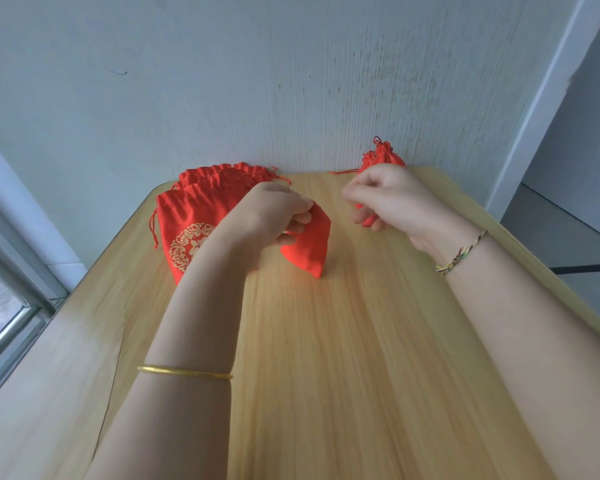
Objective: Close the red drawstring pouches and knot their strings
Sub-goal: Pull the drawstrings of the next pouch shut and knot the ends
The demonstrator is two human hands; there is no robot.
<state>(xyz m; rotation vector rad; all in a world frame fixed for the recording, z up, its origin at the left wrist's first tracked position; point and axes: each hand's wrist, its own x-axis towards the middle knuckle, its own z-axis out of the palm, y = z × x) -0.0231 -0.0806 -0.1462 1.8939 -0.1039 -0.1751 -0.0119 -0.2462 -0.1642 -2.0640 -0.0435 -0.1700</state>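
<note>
On the pale wooden table (343, 341) I see a stack of flat open red satin pouches (201, 202) at far left and cinched ones (383, 157) by the wall. My left hand (274, 213) pinches one limp red pouch (309, 244) at its neck; my right hand (385, 195) is curled around something red, probably its thin cord. Soft, light, slippery fabric: I'd grip the gathered neck.

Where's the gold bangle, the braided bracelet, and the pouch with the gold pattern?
gold bangle (184, 372): head view, on the band across the left forearm.
braided bracelet (461, 253): head view, on the cord at the right wrist.
pouch with the gold pattern (182, 221): head view, on red cloth above the emblem.
</note>
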